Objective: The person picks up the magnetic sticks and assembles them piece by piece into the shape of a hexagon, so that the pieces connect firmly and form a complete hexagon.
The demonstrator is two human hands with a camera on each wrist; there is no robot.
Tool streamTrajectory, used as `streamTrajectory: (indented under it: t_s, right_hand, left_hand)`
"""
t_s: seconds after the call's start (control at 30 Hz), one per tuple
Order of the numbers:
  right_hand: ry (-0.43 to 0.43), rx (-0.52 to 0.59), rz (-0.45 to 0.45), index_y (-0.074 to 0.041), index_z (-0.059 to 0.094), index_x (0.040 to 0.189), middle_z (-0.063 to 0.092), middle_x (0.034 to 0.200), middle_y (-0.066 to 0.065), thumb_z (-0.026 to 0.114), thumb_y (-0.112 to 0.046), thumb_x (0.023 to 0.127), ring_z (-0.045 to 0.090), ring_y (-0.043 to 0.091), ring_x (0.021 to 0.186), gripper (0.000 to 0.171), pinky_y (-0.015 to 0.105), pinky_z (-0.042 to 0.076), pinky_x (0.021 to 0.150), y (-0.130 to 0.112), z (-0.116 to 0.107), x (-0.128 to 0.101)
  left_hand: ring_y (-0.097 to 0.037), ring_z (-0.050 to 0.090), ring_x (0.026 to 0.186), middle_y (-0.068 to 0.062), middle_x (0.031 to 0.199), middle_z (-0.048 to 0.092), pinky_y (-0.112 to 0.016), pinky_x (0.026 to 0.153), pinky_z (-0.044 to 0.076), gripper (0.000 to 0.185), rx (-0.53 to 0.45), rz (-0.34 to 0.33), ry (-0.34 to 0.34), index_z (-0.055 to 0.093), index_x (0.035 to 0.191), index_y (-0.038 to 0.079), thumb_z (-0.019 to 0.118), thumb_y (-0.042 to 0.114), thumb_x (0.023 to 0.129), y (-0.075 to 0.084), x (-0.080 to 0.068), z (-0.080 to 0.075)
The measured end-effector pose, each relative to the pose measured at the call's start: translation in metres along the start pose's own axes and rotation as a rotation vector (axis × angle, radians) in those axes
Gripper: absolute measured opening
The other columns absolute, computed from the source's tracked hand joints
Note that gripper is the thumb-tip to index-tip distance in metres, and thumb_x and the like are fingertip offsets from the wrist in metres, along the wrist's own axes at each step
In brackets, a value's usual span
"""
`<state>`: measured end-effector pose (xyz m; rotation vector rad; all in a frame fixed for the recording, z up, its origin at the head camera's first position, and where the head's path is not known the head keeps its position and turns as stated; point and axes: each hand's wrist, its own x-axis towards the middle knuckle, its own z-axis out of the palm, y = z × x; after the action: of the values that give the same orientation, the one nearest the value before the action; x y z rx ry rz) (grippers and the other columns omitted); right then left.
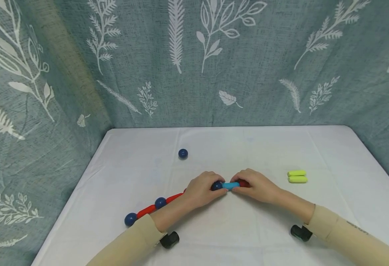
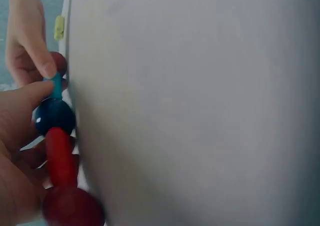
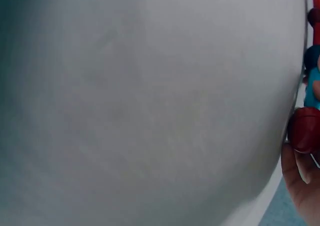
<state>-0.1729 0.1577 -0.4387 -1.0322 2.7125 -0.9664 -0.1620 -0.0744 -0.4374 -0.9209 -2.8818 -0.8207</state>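
A chain of balls and rods slants across the table. My left hand [image 1: 201, 190] curls round a dark blue ball [image 1: 216, 186], its thumb tip on the near end of a light blue rod [image 1: 231, 185]. From the other side my right hand [image 1: 259, 186] pinches that rod's right end, and a dark red ball [image 3: 304, 130] sits within its fingers. Behind the left hand run red rods [image 1: 146, 211], blue balls [image 1: 160, 203] and another dark red ball [image 2: 72, 208]. The left forearm hides part of the chain in the head view.
A loose dark blue ball [image 1: 183, 154] lies toward the back of the white-covered table [image 1: 247, 144]. Two yellow-green rods [image 1: 297, 179] lie side by side at the right. A patterned curtain [image 1: 194, 81] hangs behind. Black wrist cameras [image 1: 169, 240] sit under both sleeves.
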Motion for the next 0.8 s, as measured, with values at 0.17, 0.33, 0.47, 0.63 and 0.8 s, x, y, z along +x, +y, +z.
streamTrajectory:
  t_s: [0.17,0.33,0.47,0.63,0.8]
  right_hand:
    - [0.019,-0.065,0.028,-0.021,0.065,0.102,0.059,0.092,-0.01,0.066,-0.031,0.085,0.047,0.009,0.079,0.02,0.026,0.041,0.067,0.006,-0.005,0.01]
    - [0.072,-0.066,0.089,-0.018,0.067,0.1,0.061,0.091,-0.007,0.067,-0.027,0.084,0.049,0.01,0.078,0.018,0.028,0.041,0.067,0.021,-0.017,0.015]
    - [0.105,-0.065,0.143,-0.015,0.068,0.098,0.062,0.089,-0.004,0.068,-0.025,0.084,0.049,0.013,0.074,0.017,0.029,0.041,0.064,0.029,-0.025,0.017]
    - [0.116,-0.085,0.174,-0.013,0.068,0.097,0.062,0.087,-0.002,0.067,-0.025,0.084,0.049,0.013,0.072,0.018,0.029,0.041,0.062,0.032,-0.029,0.018]
    - [0.123,-0.09,0.172,-0.012,0.068,0.096,0.061,0.084,-0.003,0.067,-0.024,0.084,0.048,0.013,0.07,0.017,0.028,0.04,0.061,0.033,-0.027,0.023]
  left_hand:
    - [-0.011,0.056,0.087,0.002,0.1,0.063,-0.027,0.07,0.047,0.042,0.048,-0.115,-0.035,0.061,0.116,0.014,0.067,0.039,0.082,-0.014,-0.015,-0.021]
    - [-0.01,0.052,0.074,0.003,0.088,0.061,-0.026,0.061,0.044,0.043,0.072,-0.292,-0.014,0.063,0.112,0.013,0.071,0.038,0.078,-0.036,-0.041,-0.047]
    - [-0.01,0.049,0.064,0.005,0.075,0.056,-0.026,0.052,0.04,0.034,0.127,-0.397,0.015,0.067,0.099,0.014,0.072,0.04,0.077,-0.048,-0.063,-0.064]
    - [-0.011,0.043,0.05,0.005,0.055,0.047,-0.027,0.043,0.033,0.023,0.217,-0.456,0.031,0.065,0.073,0.015,0.071,0.037,0.077,-0.052,-0.076,-0.074]
    - [-0.01,0.041,0.045,0.005,0.048,0.043,-0.024,0.041,0.031,0.031,0.11,-0.467,0.033,0.057,0.062,0.014,0.07,0.036,0.079,-0.046,-0.076,-0.068]
